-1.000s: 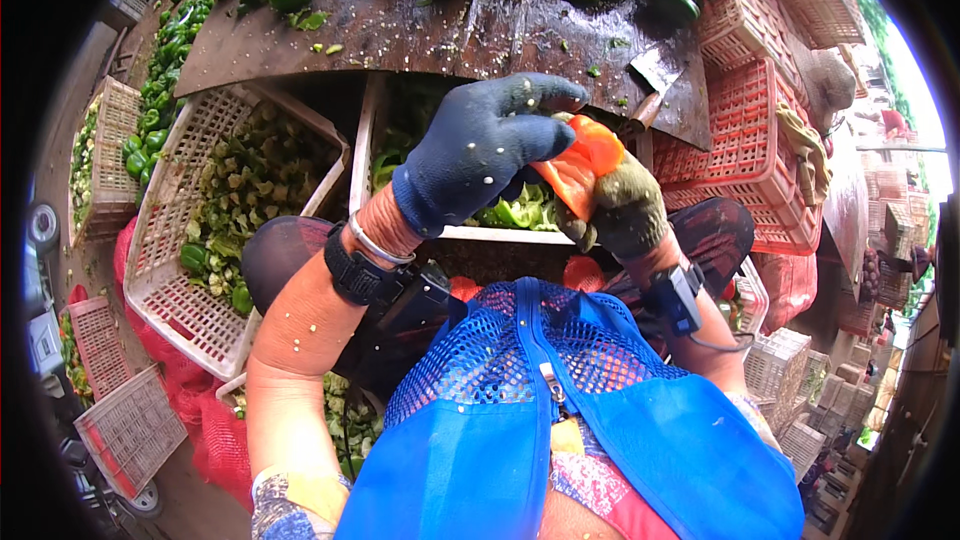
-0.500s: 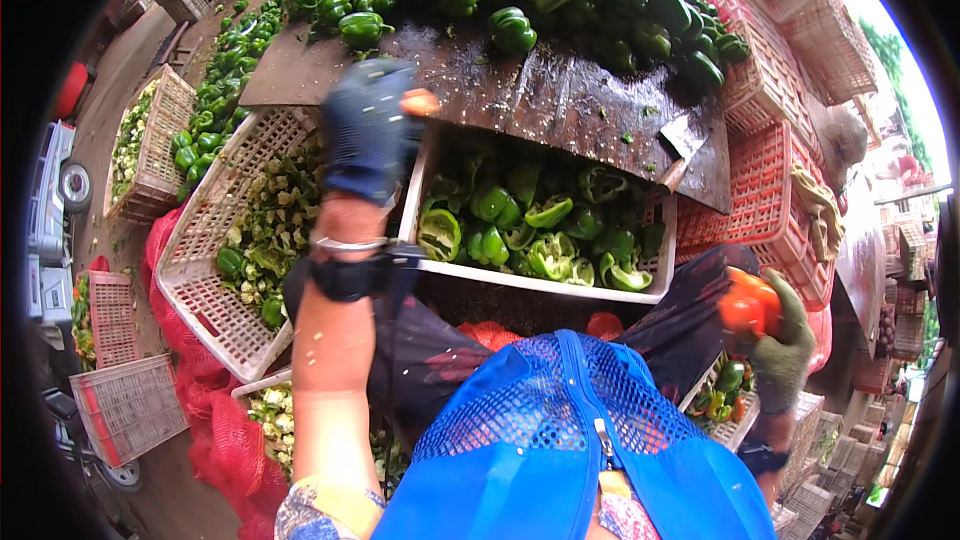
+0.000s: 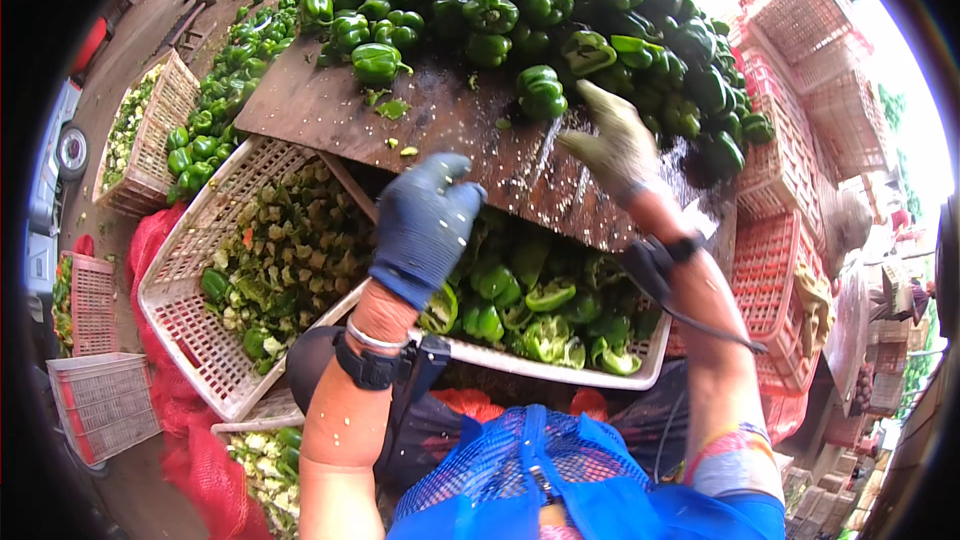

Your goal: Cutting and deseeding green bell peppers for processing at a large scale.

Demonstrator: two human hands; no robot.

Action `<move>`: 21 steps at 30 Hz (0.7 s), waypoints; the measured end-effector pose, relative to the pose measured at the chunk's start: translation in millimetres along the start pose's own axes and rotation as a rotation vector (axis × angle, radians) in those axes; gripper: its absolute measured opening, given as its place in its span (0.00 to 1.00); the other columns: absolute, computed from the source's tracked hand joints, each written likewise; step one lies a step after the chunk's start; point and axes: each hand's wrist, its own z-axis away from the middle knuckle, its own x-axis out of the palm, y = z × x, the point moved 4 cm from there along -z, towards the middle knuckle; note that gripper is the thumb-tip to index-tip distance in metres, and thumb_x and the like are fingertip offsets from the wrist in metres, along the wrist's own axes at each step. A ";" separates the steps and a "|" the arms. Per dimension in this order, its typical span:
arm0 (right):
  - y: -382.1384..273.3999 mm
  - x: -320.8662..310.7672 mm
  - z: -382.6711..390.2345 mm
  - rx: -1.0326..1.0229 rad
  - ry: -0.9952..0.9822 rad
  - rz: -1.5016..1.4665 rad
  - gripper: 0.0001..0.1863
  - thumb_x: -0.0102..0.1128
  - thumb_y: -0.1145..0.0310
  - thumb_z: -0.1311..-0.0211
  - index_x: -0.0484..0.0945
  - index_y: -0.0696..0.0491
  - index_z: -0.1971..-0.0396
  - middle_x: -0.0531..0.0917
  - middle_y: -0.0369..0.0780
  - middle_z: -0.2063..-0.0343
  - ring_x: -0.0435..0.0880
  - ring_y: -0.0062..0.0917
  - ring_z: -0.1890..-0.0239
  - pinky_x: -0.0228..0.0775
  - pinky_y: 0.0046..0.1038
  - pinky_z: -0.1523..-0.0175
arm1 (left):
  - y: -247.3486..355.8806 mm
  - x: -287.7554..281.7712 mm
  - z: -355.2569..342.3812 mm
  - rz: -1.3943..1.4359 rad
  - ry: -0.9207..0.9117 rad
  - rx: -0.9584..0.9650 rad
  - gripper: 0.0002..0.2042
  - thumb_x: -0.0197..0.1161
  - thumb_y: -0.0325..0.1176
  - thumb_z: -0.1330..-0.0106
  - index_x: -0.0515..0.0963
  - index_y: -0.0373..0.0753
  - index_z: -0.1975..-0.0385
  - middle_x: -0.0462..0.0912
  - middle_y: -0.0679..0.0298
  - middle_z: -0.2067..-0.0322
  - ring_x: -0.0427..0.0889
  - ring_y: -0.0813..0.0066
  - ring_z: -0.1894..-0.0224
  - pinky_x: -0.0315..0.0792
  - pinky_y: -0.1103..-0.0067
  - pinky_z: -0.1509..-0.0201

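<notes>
My left hand (image 3: 425,228), in a blue glove, hovers by the near edge of the wooden board (image 3: 330,105); its thumb and fingers are loosely bent and apart, nothing visible in them. My right hand (image 3: 612,143), in a pale greenish glove, reaches over the board with fingers spread. Just left of its fingertips sits a whole green bell pepper (image 3: 540,92), apart from the hand. Behind it rises a big heap of green bell peppers (image 3: 490,12). Below the board, a white crate (image 3: 560,372) contains halved green peppers (image 3: 545,338).
Left of my left hand, a slanted white crate (image 3: 200,365) is full of pepper cores and stems. Another crate (image 3: 165,180) and loose peppers lie farther left. Red netting (image 3: 205,460) hangs alongside. Stacked red crates (image 3: 770,270) stand at the right.
My right hand has let go of the orange-red pepper and swung from the lower right onto the board. My left hand has come nearer and right; the small orange piece at its fingers is gone.
</notes>
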 end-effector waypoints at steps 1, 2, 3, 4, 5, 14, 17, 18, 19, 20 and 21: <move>-19.7 32.3 -29.1 0.122 -0.132 -0.047 0.36 0.70 0.57 0.51 0.73 0.48 0.39 0.79 0.50 0.48 0.78 0.45 0.44 0.72 0.42 0.40 | -4.2 -0.9 0.0 -0.029 -0.014 0.061 0.14 0.68 0.27 0.41 0.83 0.31 0.56 0.88 0.53 0.62 0.86 0.71 0.60 0.78 0.76 0.53; -10.6 52.6 -46.1 0.142 -0.196 -0.031 0.36 0.71 0.57 0.53 0.73 0.45 0.39 0.80 0.49 0.52 0.80 0.45 0.46 0.74 0.43 0.43 | -1.9 10.4 -4.9 -0.068 -0.027 0.147 0.14 0.68 0.27 0.42 0.82 0.30 0.56 0.87 0.51 0.62 0.87 0.67 0.61 0.79 0.75 0.52; -3.6 71.0 -53.3 0.194 -0.149 0.015 0.36 0.71 0.58 0.53 0.74 0.45 0.40 0.80 0.49 0.50 0.80 0.45 0.47 0.74 0.42 0.43 | 1.7 14.7 -8.6 -0.056 -0.047 0.121 0.14 0.68 0.27 0.42 0.82 0.30 0.56 0.87 0.51 0.62 0.87 0.65 0.61 0.79 0.74 0.52; 4.7 83.3 -57.4 0.246 -0.109 0.057 0.36 0.70 0.59 0.54 0.74 0.46 0.40 0.80 0.49 0.49 0.80 0.45 0.47 0.75 0.41 0.44 | 2.9 18.8 -10.8 -0.048 -0.069 0.087 0.14 0.68 0.27 0.43 0.82 0.30 0.57 0.87 0.50 0.63 0.87 0.64 0.60 0.79 0.74 0.52; 6.3 88.3 -61.6 0.241 -0.119 0.056 0.36 0.70 0.59 0.54 0.74 0.46 0.40 0.80 0.49 0.49 0.80 0.45 0.47 0.75 0.41 0.44 | -2.7 19.0 -11.3 -0.046 -0.064 0.077 0.14 0.68 0.27 0.43 0.82 0.30 0.57 0.87 0.50 0.63 0.87 0.64 0.60 0.79 0.74 0.52; 24.6 33.7 -101.8 -0.196 -0.096 -0.222 0.33 0.67 0.63 0.52 0.76 0.47 0.40 0.79 0.48 0.45 0.78 0.43 0.43 0.70 0.38 0.37 | -13.6 26.1 -6.5 -0.032 -0.092 0.023 0.13 0.66 0.26 0.44 0.82 0.30 0.58 0.86 0.50 0.63 0.88 0.61 0.61 0.80 0.72 0.54; 53.6 40.9 -144.6 -0.039 -0.079 0.505 0.24 0.62 0.58 0.41 0.77 0.47 0.44 0.82 0.47 0.49 0.82 0.43 0.48 0.75 0.45 0.45 | -13.1 31.1 -8.8 -0.030 -0.095 0.053 0.14 0.67 0.27 0.44 0.83 0.31 0.58 0.86 0.49 0.63 0.88 0.60 0.62 0.80 0.71 0.55; 59.0 48.6 -153.5 -0.044 -0.080 0.509 0.24 0.62 0.58 0.41 0.77 0.47 0.44 0.82 0.47 0.49 0.82 0.43 0.48 0.75 0.45 0.45 | -11.7 32.8 -9.5 -0.029 -0.095 0.071 0.14 0.67 0.27 0.44 0.83 0.31 0.57 0.86 0.49 0.63 0.88 0.59 0.62 0.80 0.71 0.55; 69.0 60.7 -159.5 0.016 -0.245 0.602 0.26 0.63 0.57 0.42 0.76 0.47 0.42 0.83 0.47 0.52 0.83 0.43 0.49 0.76 0.44 0.47 | -10.7 34.5 -11.7 -0.022 -0.093 0.073 0.14 0.67 0.27 0.44 0.83 0.31 0.57 0.86 0.49 0.63 0.88 0.59 0.62 0.80 0.71 0.55; 72.4 74.0 -157.7 0.071 -0.418 0.686 0.28 0.65 0.56 0.42 0.75 0.46 0.41 0.84 0.47 0.54 0.83 0.43 0.50 0.76 0.44 0.48 | -11.6 33.5 -12.9 -0.041 -0.084 0.077 0.14 0.66 0.27 0.43 0.83 0.31 0.57 0.86 0.49 0.64 0.88 0.58 0.62 0.80 0.71 0.55; 73.0 76.6 -153.6 0.055 -0.389 0.662 0.25 0.65 0.57 0.43 0.78 0.46 0.45 0.86 0.45 0.58 0.85 0.43 0.53 0.76 0.42 0.48 | -11.6 33.5 -14.1 -0.057 -0.078 0.083 0.14 0.66 0.27 0.43 0.83 0.31 0.57 0.86 0.49 0.64 0.88 0.58 0.62 0.80 0.71 0.55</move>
